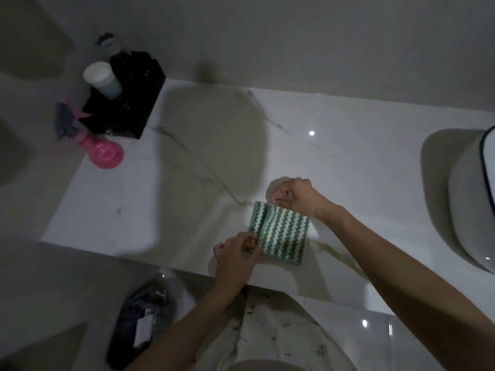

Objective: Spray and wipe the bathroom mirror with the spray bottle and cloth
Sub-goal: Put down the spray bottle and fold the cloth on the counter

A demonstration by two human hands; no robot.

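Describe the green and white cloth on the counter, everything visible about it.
The cloth is a small folded rectangle with green and white wavy stripes and a light stitched edge, looking like soft woven fabric. It lies on the white marble counter near the front edge, one flap raised along a crease. The left hand pinches the near end of that raised edge, and the right hand pinches its far end. Nothing else touches it.

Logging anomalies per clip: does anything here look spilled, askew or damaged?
Nothing stands out. The pink spray bottle stands upright by the black tray on the marble counter. Both hands, left hand and right hand, pinch the green striped cloth, folding it.
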